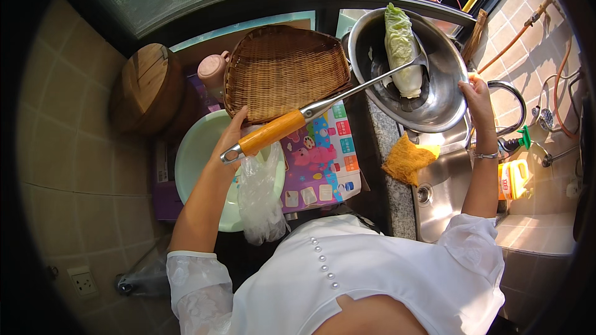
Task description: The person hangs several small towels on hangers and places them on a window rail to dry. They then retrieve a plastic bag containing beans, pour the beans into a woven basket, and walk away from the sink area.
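Note:
My right hand grips the right rim of a wide stainless steel bowl over the sink side. Inside the bowl lie a napa cabbage and the partly hidden metal head of a wooden-handled cooking utensil. The utensil's shaft crosses the bowl's rim, and its handle reaches left, passing in front of my left hand. That hand holds the near left edge of a woven wicker basket; its fingers are mostly hidden. Below the handle hangs a clear plastic bag, over the edge of a pale green basin.
A wooden lidded bucket and a pink mug stand at left. The printed purple cardboard lies under the basin. To the right are an orange cloth, a steel sink, a faucet and a yellow jug.

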`<state>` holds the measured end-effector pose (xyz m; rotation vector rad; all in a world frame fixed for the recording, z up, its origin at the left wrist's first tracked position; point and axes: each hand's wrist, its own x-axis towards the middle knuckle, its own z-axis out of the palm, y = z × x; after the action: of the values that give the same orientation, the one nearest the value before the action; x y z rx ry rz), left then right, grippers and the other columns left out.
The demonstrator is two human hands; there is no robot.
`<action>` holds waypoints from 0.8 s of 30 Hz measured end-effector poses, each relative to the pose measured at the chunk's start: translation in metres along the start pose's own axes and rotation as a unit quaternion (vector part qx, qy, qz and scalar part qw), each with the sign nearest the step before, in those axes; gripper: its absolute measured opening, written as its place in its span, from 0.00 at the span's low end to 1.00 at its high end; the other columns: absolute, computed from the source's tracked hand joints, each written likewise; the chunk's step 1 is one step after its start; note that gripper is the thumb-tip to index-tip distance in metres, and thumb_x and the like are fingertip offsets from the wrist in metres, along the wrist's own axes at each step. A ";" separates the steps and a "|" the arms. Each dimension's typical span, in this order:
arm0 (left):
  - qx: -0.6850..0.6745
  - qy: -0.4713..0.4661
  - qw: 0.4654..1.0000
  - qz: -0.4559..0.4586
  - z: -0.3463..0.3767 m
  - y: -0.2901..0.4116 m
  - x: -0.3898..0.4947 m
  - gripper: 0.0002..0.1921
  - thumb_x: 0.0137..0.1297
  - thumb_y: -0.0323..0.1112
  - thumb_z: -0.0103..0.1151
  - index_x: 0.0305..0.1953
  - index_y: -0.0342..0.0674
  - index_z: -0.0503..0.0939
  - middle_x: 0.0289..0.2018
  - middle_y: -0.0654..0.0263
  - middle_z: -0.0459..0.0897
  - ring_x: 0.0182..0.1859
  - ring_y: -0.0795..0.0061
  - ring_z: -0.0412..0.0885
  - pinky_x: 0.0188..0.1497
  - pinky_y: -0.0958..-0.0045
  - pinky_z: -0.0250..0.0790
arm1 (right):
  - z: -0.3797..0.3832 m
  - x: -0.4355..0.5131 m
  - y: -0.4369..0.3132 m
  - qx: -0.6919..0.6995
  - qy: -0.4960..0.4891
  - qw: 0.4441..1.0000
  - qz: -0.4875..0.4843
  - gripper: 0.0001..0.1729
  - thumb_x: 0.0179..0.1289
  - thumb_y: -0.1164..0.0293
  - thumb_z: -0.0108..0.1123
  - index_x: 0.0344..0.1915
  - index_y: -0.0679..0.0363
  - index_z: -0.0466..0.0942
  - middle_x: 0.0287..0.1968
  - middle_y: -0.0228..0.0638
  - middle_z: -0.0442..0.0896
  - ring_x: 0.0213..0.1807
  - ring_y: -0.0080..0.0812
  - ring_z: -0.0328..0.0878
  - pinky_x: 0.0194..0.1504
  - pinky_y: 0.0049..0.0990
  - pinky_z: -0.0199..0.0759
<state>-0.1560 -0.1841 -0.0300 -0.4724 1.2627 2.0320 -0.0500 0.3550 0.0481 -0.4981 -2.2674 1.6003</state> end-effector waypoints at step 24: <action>-0.090 0.213 0.929 0.291 0.031 -0.038 -0.121 0.16 0.66 0.48 0.55 0.40 0.40 0.73 0.34 0.69 0.78 0.23 0.86 0.68 0.23 0.86 0.61 | 0.014 -0.028 0.023 -0.021 0.002 1.000 -0.009 0.14 0.65 0.73 0.59 0.48 0.67 0.71 0.27 0.21 0.72 0.25 0.10 0.64 0.25 0.12 0.57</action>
<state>-0.0431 -0.1897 0.0355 -0.7186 1.6222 2.6586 -0.0291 0.3377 0.0203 -0.4903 -2.2998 1.5441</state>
